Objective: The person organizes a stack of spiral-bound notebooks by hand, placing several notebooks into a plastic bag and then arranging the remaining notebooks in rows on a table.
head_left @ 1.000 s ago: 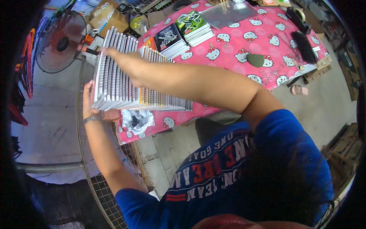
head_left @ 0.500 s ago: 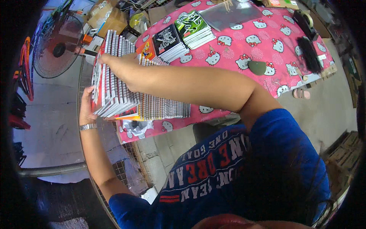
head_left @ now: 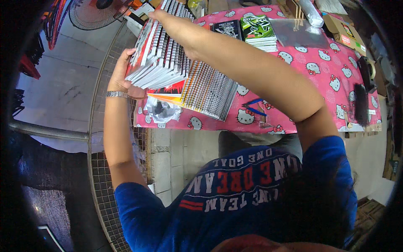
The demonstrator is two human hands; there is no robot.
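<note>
A thick stack of spiral-bound notebooks (head_left: 161, 63) with red and white covers stands tilted at the table's left end. My left hand (head_left: 121, 74), with a metal-banded watch on the wrist, grips its lower left side. Reaching across from the right, my right hand (head_left: 170, 26) closes over the stack's far upper part; some of its fingers are hidden. Beside the stack lies a fanned row of more spiral notebooks (head_left: 210, 90), with orange and red covers showing at its left end. A crumpled clear plastic bag (head_left: 161, 110) sits in front of them.
The pink patterned tablecloth (head_left: 302, 63) carries green-covered notebooks (head_left: 258, 30), black-covered notebooks (head_left: 226, 29) partly behind my arm, and a blue-handled tool (head_left: 256, 108). A tape dispenser (head_left: 368, 74) and a black bristly bundle (head_left: 360, 103) lie rightward. A fan (head_left: 98, 12) stands far left, beyond wire mesh (head_left: 103, 176).
The view has shifted, so the table and hands appear farther right and higher. Both hands keep hold of the notebook stack. The blue-handled tool, formerly hidden, now shows below my right arm.
</note>
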